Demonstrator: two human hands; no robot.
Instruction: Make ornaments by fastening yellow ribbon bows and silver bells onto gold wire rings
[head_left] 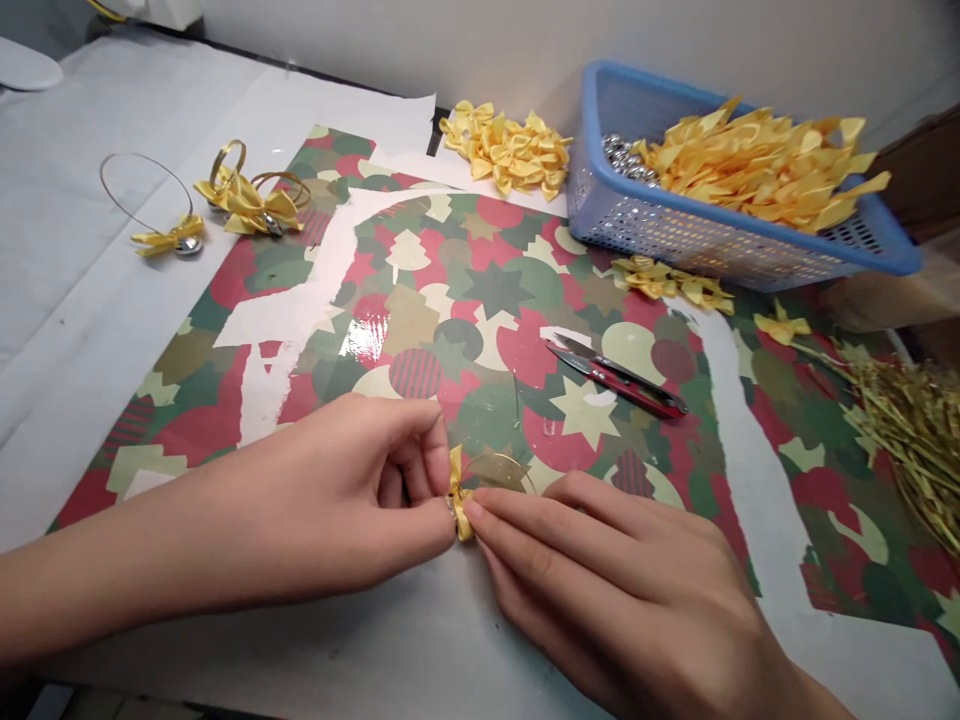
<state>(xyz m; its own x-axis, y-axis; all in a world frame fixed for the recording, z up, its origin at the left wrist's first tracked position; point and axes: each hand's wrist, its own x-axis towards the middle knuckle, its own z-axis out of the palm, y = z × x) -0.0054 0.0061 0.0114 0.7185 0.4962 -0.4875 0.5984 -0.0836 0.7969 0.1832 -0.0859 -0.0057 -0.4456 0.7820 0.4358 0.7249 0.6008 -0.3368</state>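
Note:
My left hand (pixel 345 500) and my right hand (pixel 615 580) meet near the table's front edge. Both pinch a small yellow ribbon bow (pixel 458 497) between their fingertips. A thin gold wire loop (pixel 499 467) rises from the bow, just behind my right fingers. The hands rest over a sheet of wrapping paper (pixel 480 300) printed with red, green and cream shapes. Red thread snips (pixel 619 378) lie on that paper, a little beyond my right hand.
A blue basket (pixel 675 235) of yellow bows and silver bells stands at the back right. Loose yellow bows (pixel 506 148) lie beside it. Finished loops with bows and bells (pixel 225 200) sit at the back left. Gold wire pieces (pixel 911 435) are piled at the right.

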